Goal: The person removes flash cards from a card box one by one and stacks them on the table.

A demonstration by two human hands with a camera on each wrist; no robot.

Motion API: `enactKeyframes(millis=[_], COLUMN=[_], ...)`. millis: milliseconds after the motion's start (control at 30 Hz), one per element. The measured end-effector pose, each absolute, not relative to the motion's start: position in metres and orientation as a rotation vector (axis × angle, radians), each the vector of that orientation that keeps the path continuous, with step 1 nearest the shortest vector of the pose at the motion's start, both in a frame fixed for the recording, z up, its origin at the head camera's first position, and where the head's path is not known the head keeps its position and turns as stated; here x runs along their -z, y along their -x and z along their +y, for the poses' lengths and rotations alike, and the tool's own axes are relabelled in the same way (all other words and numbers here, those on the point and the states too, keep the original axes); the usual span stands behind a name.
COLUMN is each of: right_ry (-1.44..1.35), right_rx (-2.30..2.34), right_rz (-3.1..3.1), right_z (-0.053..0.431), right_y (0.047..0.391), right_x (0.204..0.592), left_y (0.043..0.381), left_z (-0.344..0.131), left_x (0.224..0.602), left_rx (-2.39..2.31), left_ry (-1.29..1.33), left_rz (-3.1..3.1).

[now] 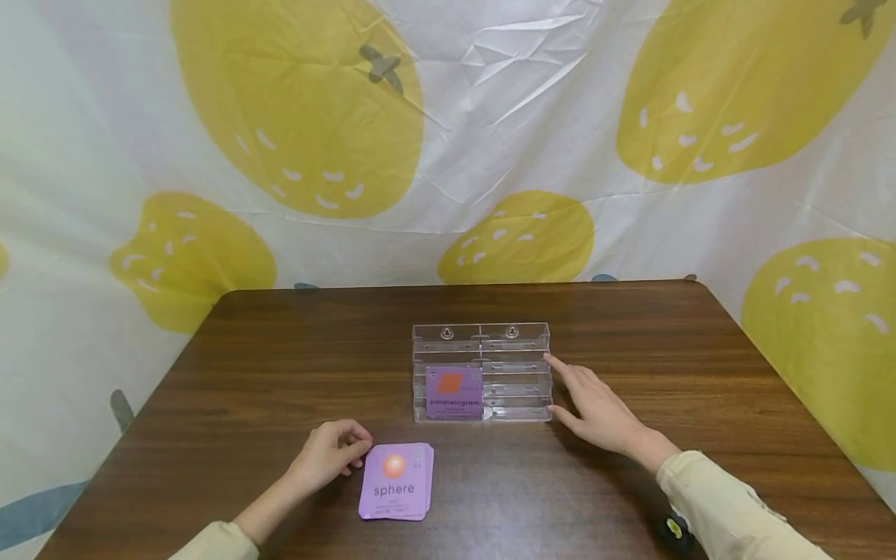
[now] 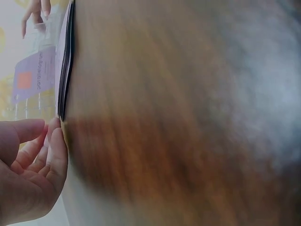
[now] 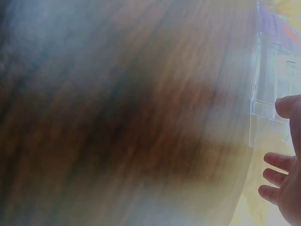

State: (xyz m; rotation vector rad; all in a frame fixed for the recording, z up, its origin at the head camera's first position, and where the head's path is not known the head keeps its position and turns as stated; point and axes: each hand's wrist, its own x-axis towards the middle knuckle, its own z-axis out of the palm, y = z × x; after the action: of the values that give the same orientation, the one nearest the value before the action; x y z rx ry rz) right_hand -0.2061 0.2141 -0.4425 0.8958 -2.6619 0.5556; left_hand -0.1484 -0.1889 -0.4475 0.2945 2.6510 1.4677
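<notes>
A stack of purple cards [image 1: 402, 502] lies on the table with a "sphere" card facing up. My left hand [image 1: 327, 457] is at its upper left corner, fingers loosely bent; the left wrist view shows fingertips right at the edge of the stack [image 2: 65, 70], the thumb apart from them. Behind the stack stands a clear tiered card holder [image 1: 518, 379] with two columns of pockets. A purple "parallelogram" card [image 1: 453, 394] sits in its lower left front. My right hand [image 1: 598, 408] rests at the holder's right side, fingers extended, forefinger and thumb at its edge.
The dark wooden table [image 1: 294, 342] has rounded far corners. A white curtain with yellow fruit prints [image 1: 301, 109] hangs behind and beside it. A small dark object with a yellow-green mark [image 1: 674, 529] shows under the right sleeve [image 1: 728, 498].
</notes>
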Motion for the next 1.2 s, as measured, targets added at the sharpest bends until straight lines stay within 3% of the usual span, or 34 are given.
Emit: enactKeyframes(millis=[1200], right_ry=[-0.895], right_rx=[-0.539], right_rz=[-2.658], right_z=[0.215], right_y=[0.205], right_x=[0.442], left_y=[0.188], left_z=[-0.140], left_x=[0.416], left_rx=[-1.557], left_ry=[-0.397], left_rz=[2.654])
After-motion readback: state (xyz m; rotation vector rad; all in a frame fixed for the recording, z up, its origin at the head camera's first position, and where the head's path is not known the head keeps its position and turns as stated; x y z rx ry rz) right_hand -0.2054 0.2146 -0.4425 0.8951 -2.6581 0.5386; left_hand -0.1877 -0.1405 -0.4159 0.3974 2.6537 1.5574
